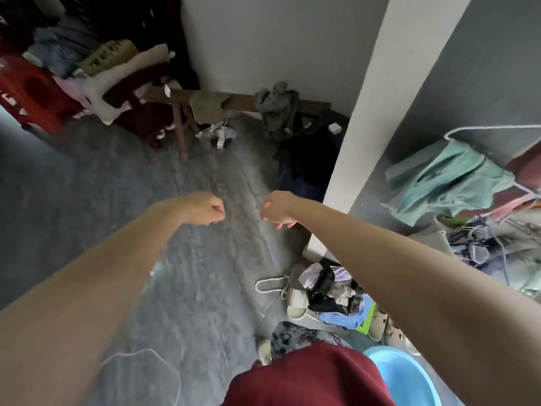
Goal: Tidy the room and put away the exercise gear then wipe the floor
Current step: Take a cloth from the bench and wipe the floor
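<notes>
My left hand (205, 209) is stretched out over the grey floor (199, 288) and closed in a fist, with nothing visible in it. My right hand (276, 210) is level with it, a short gap apart, fingers curled down and thumb pinched to the forefinger; I see nothing in it. A thin pale cord loop (140, 358) lies on the floor at the lower left. A heap of mixed clothes (336, 291) with a white rope-handled bag (273, 285) sits below my right forearm.
A white pillar (380, 98) rises on the right, with dark clothes (307, 159) at its foot. A wooden bench (234, 101) draped with grey cloth lines the far wall. There is a red crate (29, 92) far left, a teal garment (445, 177) on a hanger right, and a blue basin (404, 376) bottom right.
</notes>
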